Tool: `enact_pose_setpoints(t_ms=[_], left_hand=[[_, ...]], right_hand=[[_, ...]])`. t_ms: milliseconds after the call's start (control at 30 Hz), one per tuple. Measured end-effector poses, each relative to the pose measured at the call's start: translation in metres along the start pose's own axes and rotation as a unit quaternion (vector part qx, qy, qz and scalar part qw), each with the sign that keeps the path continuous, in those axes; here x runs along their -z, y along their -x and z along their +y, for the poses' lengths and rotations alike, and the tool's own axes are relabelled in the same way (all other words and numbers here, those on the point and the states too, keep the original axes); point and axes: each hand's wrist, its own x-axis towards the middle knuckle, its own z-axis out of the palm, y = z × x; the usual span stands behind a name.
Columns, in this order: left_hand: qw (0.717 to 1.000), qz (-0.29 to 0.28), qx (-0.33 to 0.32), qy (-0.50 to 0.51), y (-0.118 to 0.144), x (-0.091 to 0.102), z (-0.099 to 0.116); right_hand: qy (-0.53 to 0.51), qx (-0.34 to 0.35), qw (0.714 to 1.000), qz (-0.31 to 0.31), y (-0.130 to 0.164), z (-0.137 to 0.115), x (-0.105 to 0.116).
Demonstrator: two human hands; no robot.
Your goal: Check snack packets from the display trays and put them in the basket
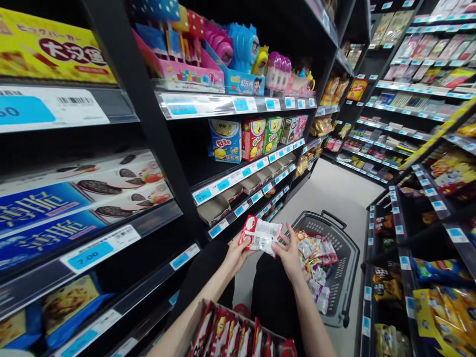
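Between my two hands is a red and white snack packet [261, 236], its printed back turned up towards me. My left hand [239, 252] pinches its left end, thumb on top. At the right end, my right hand [287, 252] has its thumb on the packet's lower corner and some fingers raised. Below, at my lap, sits an open cardboard box [201, 313] with a row of upright red packets [232, 333]. On the floor to the right, a grey shopping basket [344, 277] holds several colourful packets [316, 253].
Left, dark shelves carry small cartons [225, 141], lollipop-like toys [243, 47] and biscuit boxes [78, 203]. Low shelf trays [213, 208] are near my left hand. Bagged snacks [446, 312] fill the right-hand rack. The pale floor [330, 186] runs on to a stocked end shelf.
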Motion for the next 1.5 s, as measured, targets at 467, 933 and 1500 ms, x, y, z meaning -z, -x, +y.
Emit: enact_pose_setpoints(t_ms=[467,933,1500], left_hand=[[0.995,-0.085,-0.02,-0.037,-0.008,0.02,-0.004],[0.973,-0.048,0.012,-0.227,-0.017,0.034,-0.007],[0.987,-0.136,0.045,-0.074,-0.018,0.038,-0.017]], right_hand=[[0.152,0.062,0.984,0.063,0.001,0.056,0.046],[0.308,0.107,0.944,0.054,-0.002,0.054,0.06],[0.175,0.062,0.982,0.044,-0.002,0.04,0.055]])
